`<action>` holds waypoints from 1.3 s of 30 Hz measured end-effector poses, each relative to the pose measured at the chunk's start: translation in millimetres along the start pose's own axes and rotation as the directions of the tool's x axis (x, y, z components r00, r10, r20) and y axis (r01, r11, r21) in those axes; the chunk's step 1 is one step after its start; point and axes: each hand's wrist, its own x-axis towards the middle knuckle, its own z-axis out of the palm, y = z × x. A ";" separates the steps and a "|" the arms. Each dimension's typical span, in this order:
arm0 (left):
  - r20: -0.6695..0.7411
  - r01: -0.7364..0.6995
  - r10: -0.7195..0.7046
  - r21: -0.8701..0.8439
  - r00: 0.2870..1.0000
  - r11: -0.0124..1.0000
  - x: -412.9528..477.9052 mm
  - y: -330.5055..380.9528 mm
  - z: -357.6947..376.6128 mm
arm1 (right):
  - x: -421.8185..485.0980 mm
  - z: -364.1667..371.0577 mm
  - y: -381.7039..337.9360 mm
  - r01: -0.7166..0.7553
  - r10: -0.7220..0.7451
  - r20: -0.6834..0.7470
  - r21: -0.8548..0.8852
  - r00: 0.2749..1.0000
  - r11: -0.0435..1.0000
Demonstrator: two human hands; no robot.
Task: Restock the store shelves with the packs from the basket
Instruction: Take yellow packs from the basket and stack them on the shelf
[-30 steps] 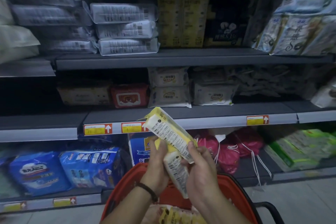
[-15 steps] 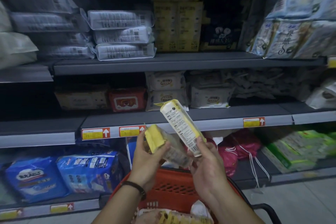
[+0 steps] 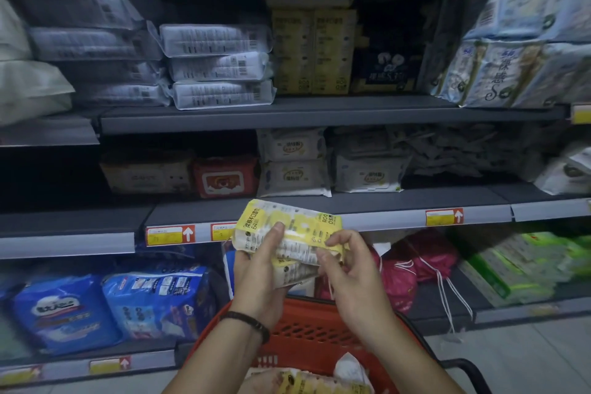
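I hold two yellow-and-white wipe packs stacked flat, in front of the middle shelf's edge [image 3: 367,221]. The top pack [image 3: 297,224] lies with its yellow face up; the lower pack [image 3: 295,269] peeks out beneath it. My left hand [image 3: 259,269] grips the stack from the left, thumb on top. My right hand [image 3: 348,265] holds its right end by the fingertips. Below my arms stands the red basket [image 3: 307,333], with more yellow packs [image 3: 307,382] in it near the frame's bottom.
The top shelf [image 3: 287,113] carries white flat packs, yellow boxes [image 3: 313,51] and blue-white bundles. The middle shelf holds white wipe packs [image 3: 294,176] and a red pack [image 3: 225,177], with a dark gap at left. Blue packs, pink bags and green packs fill the bottom shelf.
The two packs, held apart and tilted before, now lie together as one flat stack in both hands. The hands have risen slightly toward the middle shelf's edge.
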 end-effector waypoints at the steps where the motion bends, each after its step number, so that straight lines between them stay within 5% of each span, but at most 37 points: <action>1: 0.009 -0.015 0.014 0.009 1.000 1.000 -1.9 2.8 0.4 | -3.1 -1.4 -2.9 0.010 -0.010 -0.007 -0.021 1.000 1.000; 7: 0.119 -0.012 0.006 0.044 0.993 0.999 -17.2 34.6 17.7 | -1.0 -20.2 -29.4 0.049 -0.127 -0.233 -0.312 0.964 0.949; 10: 0.178 -0.018 0.005 0.074 0.984 0.997 -19.7 51.2 40.9 | 9.2 -29.7 -49.4 0.088 -0.110 -0.160 -0.141 0.981 0.986; 14: 0.315 -0.178 0.073 0.318 0.946 0.931 -11.2 84.5 73.2 | 36.4 -50.8 -81.7 0.137 -0.119 -0.263 0.050 0.957 0.989; 18: 0.481 -0.465 0.164 0.615 0.861 0.637 6.4 121.5 106.1 | 75.0 -73.9 -121.5 0.204 -0.196 -0.306 -0.005 0.932 0.979; 23: 0.580 -0.683 0.365 0.661 0.728 0.313 38.1 162.1 158.6 | 132.6 -87.6 -167.0 0.287 -0.308 -0.327 -0.112 0.893 0.952; 25: 0.598 -0.707 0.438 0.695 0.672 0.135 52.5 175.1 181.2 | 162.1 -89.2 -180.1 0.295 -0.339 -0.355 -0.172 0.871 0.940; 28: 0.543 -0.652 0.550 0.758 0.635 0.004 88.3 181.7 202.8 | 205.0 -86.7 -191.7 0.258 -0.346 -0.381 -0.264 0.858 0.929; 30: 0.480 -0.588 0.586 0.809 0.653 -0.008 111.1 175.9 204.9 | 229.9 -82.4 -185.3 0.185 -0.321 -0.361 -0.362 0.876 0.914; 34: 0.398 -0.529 0.510 0.838 0.762 0.136 119.1 150.2 184.4 | 255.4 -74.3 -154.6 0.011 -0.253 -0.329 -0.590 0.910 0.807; 39: 0.446 -0.589 0.534 0.799 0.719 0.126 108.7 133.5 167.8 | 258.2 -76.7 -151.9 0.024 -0.281 -0.338 -0.601 0.898 0.799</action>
